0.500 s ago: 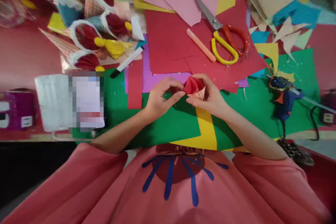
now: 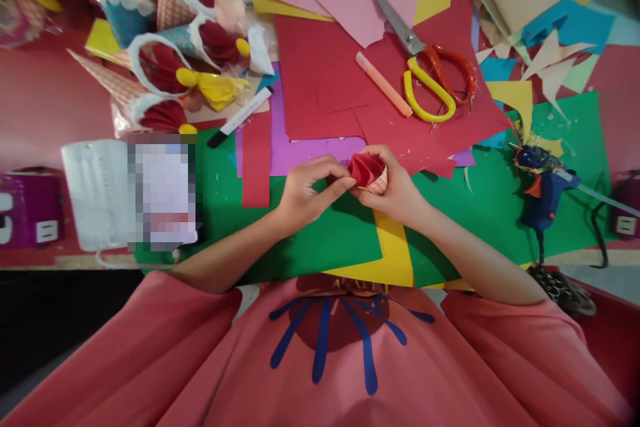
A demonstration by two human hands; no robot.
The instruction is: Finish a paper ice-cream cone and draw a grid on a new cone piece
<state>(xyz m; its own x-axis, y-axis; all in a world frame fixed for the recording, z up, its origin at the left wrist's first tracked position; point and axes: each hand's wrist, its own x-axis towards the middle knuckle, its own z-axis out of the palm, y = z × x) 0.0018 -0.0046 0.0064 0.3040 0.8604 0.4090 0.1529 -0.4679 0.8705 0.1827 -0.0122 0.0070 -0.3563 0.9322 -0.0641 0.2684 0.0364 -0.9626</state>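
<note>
A small orange-and-white checked cone sits in my right hand, whose fingers curl round its side. Folded red paper or foam fans out of the cone's mouth. Thumb and fingertips of my left hand pinch the left edge of this red piece. Beneath both hands lies a green sheet with a yellow strip on it. Beyond them, a pair of scissors with one yellow and one red handle rests on red sheets, beside an orange stick or marker.
Several finished-looking cones with white trim crowd the upper left. A black-and-white marker, a blurred phone and a white flat device are at left. At right lies a blue glue gun with its cord, near paper scraps.
My right hand has closed further round the cone, its thumb now nearer the left hand. The cone has turned slightly, and the red folds face more toward me. My left hand keeps its pinch.
</note>
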